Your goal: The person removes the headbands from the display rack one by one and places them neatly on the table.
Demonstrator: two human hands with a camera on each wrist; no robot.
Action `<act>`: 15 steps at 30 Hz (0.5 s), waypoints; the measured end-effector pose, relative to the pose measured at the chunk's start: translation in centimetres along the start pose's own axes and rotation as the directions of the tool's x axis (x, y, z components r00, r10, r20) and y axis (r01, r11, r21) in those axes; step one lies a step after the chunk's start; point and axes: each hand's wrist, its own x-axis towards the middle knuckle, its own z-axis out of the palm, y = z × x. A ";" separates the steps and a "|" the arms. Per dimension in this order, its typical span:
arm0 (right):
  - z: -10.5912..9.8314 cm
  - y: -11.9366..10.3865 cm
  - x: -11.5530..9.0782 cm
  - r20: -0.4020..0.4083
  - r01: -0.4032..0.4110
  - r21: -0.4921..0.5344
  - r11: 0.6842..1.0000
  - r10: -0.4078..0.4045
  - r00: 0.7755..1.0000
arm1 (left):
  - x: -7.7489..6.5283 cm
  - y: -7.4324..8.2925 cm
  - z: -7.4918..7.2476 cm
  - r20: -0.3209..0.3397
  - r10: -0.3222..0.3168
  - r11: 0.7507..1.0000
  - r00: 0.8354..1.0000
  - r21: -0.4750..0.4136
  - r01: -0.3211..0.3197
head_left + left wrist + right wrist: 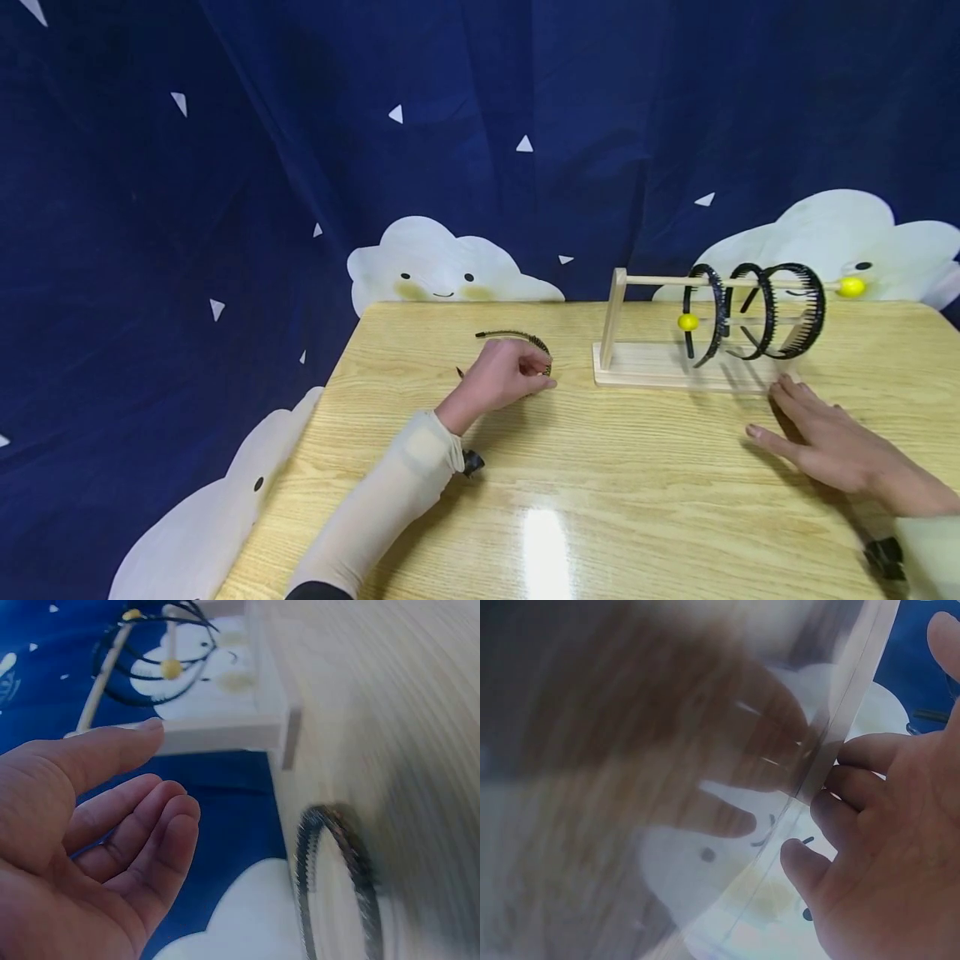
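Note:
On the table lies a dark, gold-flecked headband [534, 339], partly hidden behind my left hand [510, 373] in the head view. In the left wrist view this hand [120, 840] has its fingers loosely bent with nothing between them, and the textured headband [361, 874] stands apart from it. To the right is a wooden rack [660, 367] with three black toothed headbands [720, 321] hanging on its rods. My right hand [832, 446] lies with fingers extended by the rack's front right corner, fingertips at or near the base; whether they touch it I cannot tell.
Yellow balls [851, 287] cap the rack's rods. A dark blue curtain [465, 167] with white clouds and triangles hangs behind and to the left of the wooden table [637, 475]. Small black devices [472, 462] sit at both wrists.

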 end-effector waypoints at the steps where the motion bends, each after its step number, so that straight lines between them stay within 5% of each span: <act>1: 0.0 0.0 0.0 -0.001 0.003 0.002 1.000 -0.003 1.000 | 0.1 0.2 0.0 -0.011 0.005 1.000 1.000 -0.021 -0.006; 15: 0.1 0.0 0.2 0.001 -0.003 -0.010 1.000 0.003 1.000 | 1.5 3.5 0.9 -0.083 -0.004 0.950 0.997 -0.311 -0.022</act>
